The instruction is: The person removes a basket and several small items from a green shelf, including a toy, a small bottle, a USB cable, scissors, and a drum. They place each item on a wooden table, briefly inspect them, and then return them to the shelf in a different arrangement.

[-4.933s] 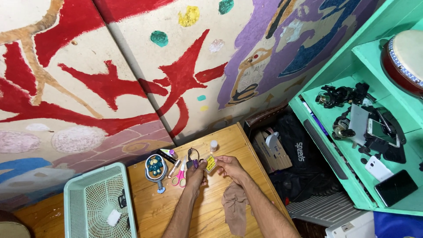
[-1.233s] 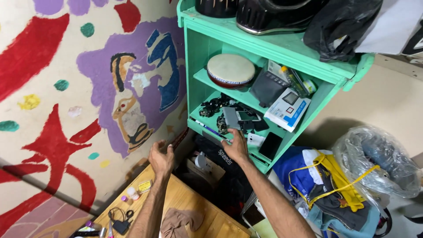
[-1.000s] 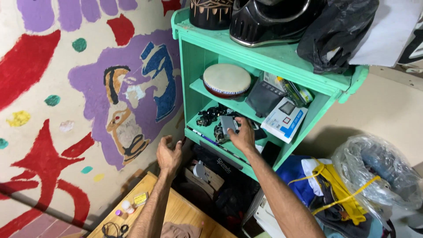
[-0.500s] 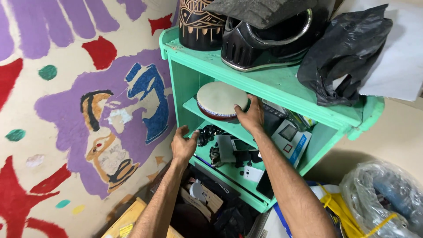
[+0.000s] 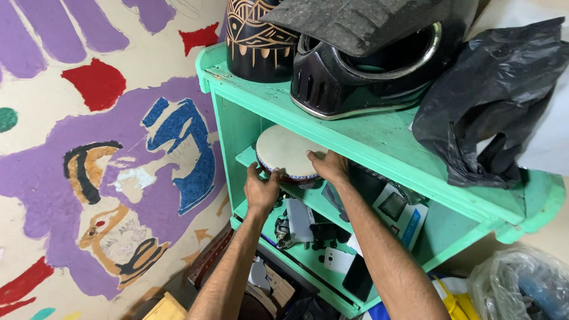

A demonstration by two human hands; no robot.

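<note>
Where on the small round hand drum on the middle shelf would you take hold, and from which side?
Grip the drum at its rim, on opposite edges, coming in from the open front of the green shelf. It lies flat, skin upward, with little room above, so the sides are the likeliest grip. The left hand and right hand already sit at its front rim.

Rear of the round, skin-topped frame drum (image 5: pixel 285 153) hidden from you under the mint-green wooden shelf (image 5: pixel 379 139), your right hand (image 5: pixel 329 167) fingertips tucked behind its rim, carved dark wooden vessel (image 5: pixel 258 38) cut off at top edge, clear plastic bag (image 5: pixel 524 284) cropped at bottom right corner.
</note>
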